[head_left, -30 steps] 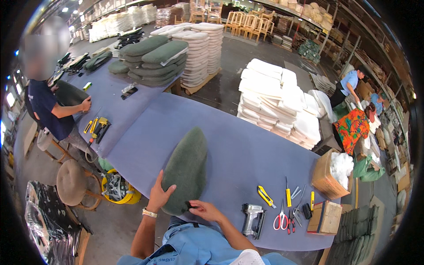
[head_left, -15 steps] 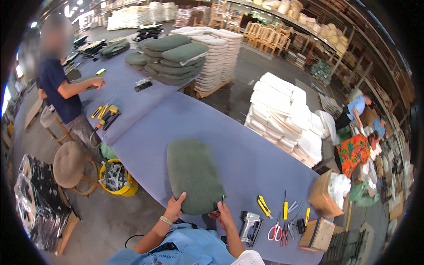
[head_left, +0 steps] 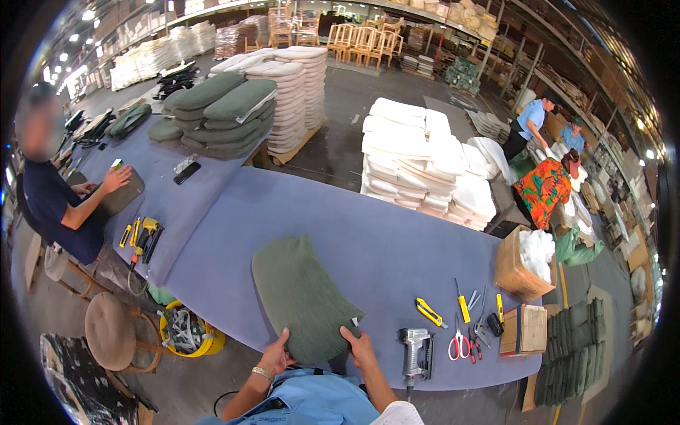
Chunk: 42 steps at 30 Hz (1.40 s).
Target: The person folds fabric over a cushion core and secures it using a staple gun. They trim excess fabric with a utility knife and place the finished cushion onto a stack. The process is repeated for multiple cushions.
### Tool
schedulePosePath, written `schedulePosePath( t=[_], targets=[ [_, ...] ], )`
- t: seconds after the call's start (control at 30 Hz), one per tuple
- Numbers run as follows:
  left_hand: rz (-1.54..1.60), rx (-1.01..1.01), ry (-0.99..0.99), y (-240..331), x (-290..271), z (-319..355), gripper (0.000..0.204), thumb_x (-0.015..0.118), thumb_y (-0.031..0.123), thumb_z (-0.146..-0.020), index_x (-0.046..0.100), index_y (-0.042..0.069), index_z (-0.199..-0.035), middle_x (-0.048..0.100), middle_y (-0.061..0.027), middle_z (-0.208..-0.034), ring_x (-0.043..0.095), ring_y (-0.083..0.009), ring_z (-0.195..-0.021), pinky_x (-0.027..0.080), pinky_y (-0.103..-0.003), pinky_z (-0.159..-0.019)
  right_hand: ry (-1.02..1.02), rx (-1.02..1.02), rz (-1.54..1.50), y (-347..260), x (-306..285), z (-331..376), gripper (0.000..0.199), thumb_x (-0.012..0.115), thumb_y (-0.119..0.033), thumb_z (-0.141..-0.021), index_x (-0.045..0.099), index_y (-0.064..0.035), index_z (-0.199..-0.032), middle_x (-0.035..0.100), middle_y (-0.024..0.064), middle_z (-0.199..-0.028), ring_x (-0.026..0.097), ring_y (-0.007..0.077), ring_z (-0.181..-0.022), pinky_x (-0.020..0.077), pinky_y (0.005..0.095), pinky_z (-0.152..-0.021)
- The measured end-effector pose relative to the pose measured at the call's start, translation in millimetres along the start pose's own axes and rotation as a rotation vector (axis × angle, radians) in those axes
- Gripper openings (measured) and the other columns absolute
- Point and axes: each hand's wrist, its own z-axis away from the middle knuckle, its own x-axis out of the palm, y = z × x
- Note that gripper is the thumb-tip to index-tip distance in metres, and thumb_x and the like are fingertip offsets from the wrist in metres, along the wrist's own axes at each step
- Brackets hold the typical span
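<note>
"Gripping the green cushion (head_left: 304,297), how do we have it?"

"Our left hand (head_left: 277,353) is at its seven o'clock, our right hand (head_left: 361,347) at about half past four. Both are closed on the near edge, thumbs on top; the fingers beneath are mostly hidden."

"So where does it lie from our grip?"

"Between and ahead of both hands, stretching towards eleven o'clock above the blue table (head_left: 397,262). We can't tell whether its far end touches."

"Why hold it there?"

"Probably because a wide grip steadies both near corners at once."

"And the staple gun (head_left: 409,354)?"

"At the cushion's four o'clock, with the scissors (head_left: 458,337) just beyond, perhaps so our right hand can reach them easily."
</note>
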Motion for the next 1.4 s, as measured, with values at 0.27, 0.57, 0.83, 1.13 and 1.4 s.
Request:
schedulePosePath(
  t=[0.27,0.57,0.83,1.13,1.4],
  targets=[
    [0.009,0.002,-0.057,97.6,-61.1,-89.7,0.072,0.059,0.068,-0.096,0.053,0.013,-0.143,0.063,-0.0092,-0.135,0.062,-0.027,-0.116,0.05,-0.048,-0.096,0.137,-0.095,0.021,-8.0,21.5,31.0,0.074,0.084,-0.024,-0.089,0.048,0.0109,-0.143,0.068,0.0171,-0.124,0.065,0.0235,-0.115,0.0517,0.0371,-0.101],
    [0.533,-0.091,-0.415,139.1,-13.2,-93.2,0.075,0.047,0.068,-0.1,0.046,0.018,-0.155,0.047,-0.008,-0.158,0.043,-0.0309,-0.144,0.033,-0.055,-0.12,0.257,-0.452,0.76,-46.4,174.0,137.8,0.078,0.075,-0.007,-0.082,0.046,-0.01,-0.154,0.061,0.0154,-0.146,0.057,0.0293,-0.137,0.0448,0.038,-0.114],
    [0.327,-0.064,-0.483,175.1,4.0,-18.7,0.061,0.038,0.049,-0.11,0.038,0.012,-0.158,0.047,-0.0066,-0.158,0.044,-0.0236,-0.146,0.034,-0.044,-0.125,0.575,-0.544,0.666,9.1,233.4,194.3,0.092,0.086,-0.01,-0.07,0.047,-0.0041,-0.153,0.054,0.0139,-0.154,0.05,0.0333,-0.143,0.0396,0.0447,-0.119],
    [-0.192,-0.344,-0.718,110.0,-80.8,44.5,0.059,0.034,0.046,-0.112,0.037,0.01,-0.159,0.046,-0.0088,-0.158,0.044,-0.0232,-0.146,0.034,-0.043,-0.125,1.015,-0.621,0.625,138.2,295.8,287.6,0.08,0.086,-0.017,-0.07,0.058,-0.0043,-0.144,0.056,0.0166,-0.151,0.052,0.0342,-0.14,0.0401,0.0474,-0.118],
    [-0.529,-0.869,-1.008,-0.5,-201.4,135.5,0.058,0.03,0.043,-0.113,0.035,0.008,-0.159,0.045,-0.0107,-0.159,0.045,-0.0228,-0.145,0.035,-0.042,-0.125,1.268,-0.451,0.366,304.8,423.3,446.9,0.088,0.091,-0.025,-0.068,0.055,-0.0059,-0.146,0.06,0.0152,-0.146,0.057,0.0358,-0.133,0.0462,0.0463,-0.112]
  ],
)
